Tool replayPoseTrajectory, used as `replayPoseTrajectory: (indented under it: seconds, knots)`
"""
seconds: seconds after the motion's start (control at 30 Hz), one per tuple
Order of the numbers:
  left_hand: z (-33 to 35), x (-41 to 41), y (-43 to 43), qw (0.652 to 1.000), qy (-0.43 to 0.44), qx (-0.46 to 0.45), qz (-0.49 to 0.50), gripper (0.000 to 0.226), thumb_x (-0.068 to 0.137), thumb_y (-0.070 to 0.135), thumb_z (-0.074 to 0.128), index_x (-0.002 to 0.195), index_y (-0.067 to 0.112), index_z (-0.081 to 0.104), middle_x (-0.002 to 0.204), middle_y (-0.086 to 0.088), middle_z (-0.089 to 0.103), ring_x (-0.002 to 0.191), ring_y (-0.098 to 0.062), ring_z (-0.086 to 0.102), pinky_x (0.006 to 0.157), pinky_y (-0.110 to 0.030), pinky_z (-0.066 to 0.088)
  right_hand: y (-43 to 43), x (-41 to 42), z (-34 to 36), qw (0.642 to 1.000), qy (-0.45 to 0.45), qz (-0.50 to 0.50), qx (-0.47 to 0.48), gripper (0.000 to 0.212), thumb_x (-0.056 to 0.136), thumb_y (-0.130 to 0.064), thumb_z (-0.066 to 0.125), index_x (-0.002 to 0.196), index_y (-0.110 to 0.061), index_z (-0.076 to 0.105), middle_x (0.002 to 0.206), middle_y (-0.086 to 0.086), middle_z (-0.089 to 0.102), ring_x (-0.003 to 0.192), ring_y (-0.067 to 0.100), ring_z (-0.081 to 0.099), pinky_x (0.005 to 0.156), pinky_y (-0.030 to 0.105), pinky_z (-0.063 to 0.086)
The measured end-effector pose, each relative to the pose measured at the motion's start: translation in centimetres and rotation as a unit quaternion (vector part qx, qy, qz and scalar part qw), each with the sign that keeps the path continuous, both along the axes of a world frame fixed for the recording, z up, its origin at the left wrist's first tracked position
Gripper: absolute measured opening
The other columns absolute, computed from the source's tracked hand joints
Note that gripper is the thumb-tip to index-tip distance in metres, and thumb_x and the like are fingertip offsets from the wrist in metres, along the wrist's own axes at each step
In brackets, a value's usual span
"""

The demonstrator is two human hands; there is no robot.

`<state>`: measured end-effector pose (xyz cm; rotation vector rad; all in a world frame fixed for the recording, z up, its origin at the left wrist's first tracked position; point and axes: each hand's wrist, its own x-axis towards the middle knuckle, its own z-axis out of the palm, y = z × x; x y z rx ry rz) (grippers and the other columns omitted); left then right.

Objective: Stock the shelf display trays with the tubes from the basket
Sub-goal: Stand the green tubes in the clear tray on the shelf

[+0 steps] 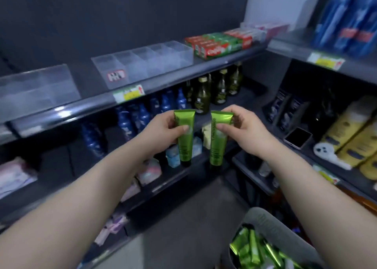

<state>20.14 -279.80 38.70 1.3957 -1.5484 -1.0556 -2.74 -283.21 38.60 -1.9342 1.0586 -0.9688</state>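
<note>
1. Dark shop shelving [142, 89] is shown across the frame; clear display trays [142, 62] at upper centre appear unfilled.
2. One green tube [184, 138] is pinched upright by the left hand [163, 130] at centre.
3. A second tube [218, 140] is pinched by the right hand [244, 132].
4. Many tubes remain in the basket [265, 217] at lower right; stocking is judged barely begun.

2 green tubes [184, 138], caps down, upright side by side below clear trays [142, 62].
</note>
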Motion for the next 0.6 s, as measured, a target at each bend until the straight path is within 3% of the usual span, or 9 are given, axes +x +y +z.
replayPoseTrajectory:
  seconds: [0.07,0.13,0.2,0.27,0.37,0.47,0.53,0.6]
  knots:
    - [2.2,3.4,0.4,0.999,-0.012,-0.019,0.026,0.011,0.091,0.014,0.059,0.095,0.024,0.062,0.092,-0.003,0.071,0.087,-0.025,0.068,0.069,-0.033,0.058,-0.9,3.2,2.0,0.999,0.001,0.028,-0.015,0.012,0.080,-0.027,0.069,0.088,-0.033,0.061,0.078,0.012,0.065,0.067,0.019,0.060,0.065,0.043,0.053]
    - [4.2,6.6,0.9,0.998,-0.017,-0.034,0.048,0.009,0.092,0.015,0.058,0.096,0.022,0.062,0.099,-0.011,0.070,0.094,-0.032,0.067,0.082,-0.049,0.055,-1.8,6.4,3.8,0.998,-0.001,0.054,-0.030,0.015,0.083,-0.020,0.069,0.087,-0.033,0.061,0.075,0.007,0.065,0.067,0.017,0.060,0.067,0.044,0.053]
    - [6.2,9.7,1.4,0.995,-0.034,-0.060,0.067,0.010,0.092,0.014,0.057,0.099,0.018,0.063,0.105,-0.013,0.069,0.098,-0.031,0.066,0.086,-0.053,0.053,-2.5,9.8,5.4,0.996,-0.001,0.074,-0.052,0.016,0.084,-0.019,0.069,0.085,-0.033,0.061,0.073,-0.001,0.064,0.065,0.012,0.057,0.063,0.037,0.048]
    - [8.1,12.6,2.2,0.992,-0.049,-0.079,0.088,0.011,0.092,0.012,0.057,0.101,0.015,0.062,0.113,-0.017,0.065,0.097,-0.027,0.067,0.083,-0.049,0.055,-3.0,13.0,7.0,0.993,0.000,0.089,-0.072,0.015,0.084,-0.021,0.069,0.085,-0.033,0.060,0.071,0.003,0.064,0.062,0.011,0.055,0.061,0.031,0.045]
    - [10.8,16.8,3.4,0.983,-0.071,-0.116,0.122,0.010,0.091,0.010,0.059,0.100,0.011,0.062,0.100,-0.025,0.066,0.085,-0.023,0.062,0.079,-0.044,0.056,-3.4,17.8,9.2,0.989,-0.003,0.115,-0.095,0.012,0.085,-0.024,0.068,0.087,-0.031,0.059,0.078,0.015,0.065,0.063,0.024,0.057,0.063,0.040,0.048]
    - [13.6,21.0,4.6,0.975,-0.072,-0.148,0.149,0.009,0.091,0.009,0.058,0.091,0.018,0.061,0.088,-0.009,0.064,0.076,-0.013,0.060,0.064,-0.024,0.056,-3.3,22.7,11.3,0.982,-0.046,0.149,-0.105,0.013,0.086,-0.015,0.068,0.086,-0.026,0.060,0.079,0.014,0.064,0.072,0.042,0.060,0.069,0.052,0.054]
    - [15.3,23.8,5.5,0.968,-0.070,-0.168,0.170,0.013,0.091,0.009,0.058,0.087,0.022,0.060,0.082,0.000,0.066,0.070,-0.005,0.063,0.061,-0.019,0.054,-3.2,25.9,12.4,0.978,-0.073,0.163,-0.112,0.015,0.085,-0.009,0.067,0.085,-0.022,0.059,0.074,0.007,0.061,0.066,0.036,0.059,0.067,0.056,0.055]
    - [16.8,26.6,6.1,0.960,-0.082,-0.184,0.193,0.011,0.090,0.009,0.060,0.087,0.020,0.061,0.082,0.000,0.067,0.072,-0.009,0.065,0.064,-0.024,0.056,-3.2,29.0,13.3,0.975,-0.092,0.172,-0.104,0.015,0.086,-0.007,0.066,0.086,-0.021,0.058,0.073,0.006,0.060,0.067,0.027,0.060,0.064,0.059,0.055]
